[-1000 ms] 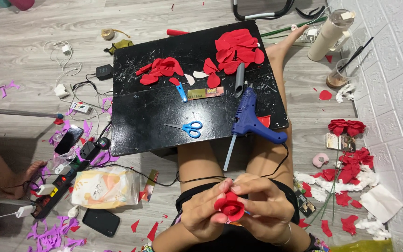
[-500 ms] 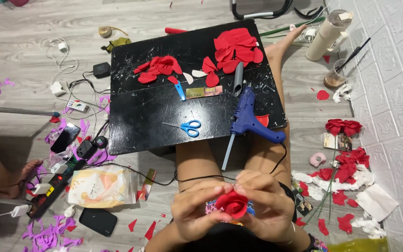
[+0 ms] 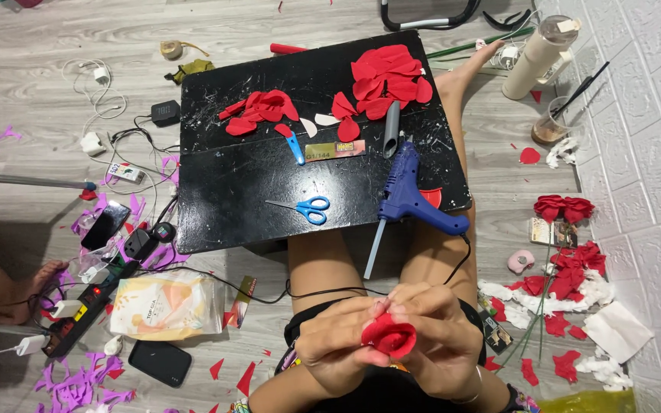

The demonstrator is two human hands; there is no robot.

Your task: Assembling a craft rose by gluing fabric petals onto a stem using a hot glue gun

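Petals of a red rose [image 3: 389, 337] face straight up toward the head camera, so its short axis runs roughly vertical and no stem shows beneath it. It looks like a handmade flower of matte red foam or paper: a tight spiral at the centre, wrapped by wider curled layers, rounded overall.

Both hands close around it low in the view, above the lap. The left hand [image 3: 336, 341] cups the flower from its own side, fingers curled under and against the outer petals, thumb at the edge. The right hand [image 3: 441, 336] wraps the opposite side, fingers bent over the top rim and pressing on the outer layer. Neither hand is spread; both are partly closed on the flower, and the forearms converge from the bottom of the frame.

Just ahead of the hands, past the knees, sits a black board [image 3: 223, 191]. On it, nearest the right hand, lies a blue glue gun [image 3: 411, 195] with its nozzle pointing away from the hands and its cord trailing back toward them. Ahead of the left hand lie blue-handled scissors [image 3: 304, 207]. Farther off on the board are piles of loose red petals [image 3: 388, 80]. To the right of the right hand, finished red roses [image 3: 564, 206] rest on the floor.
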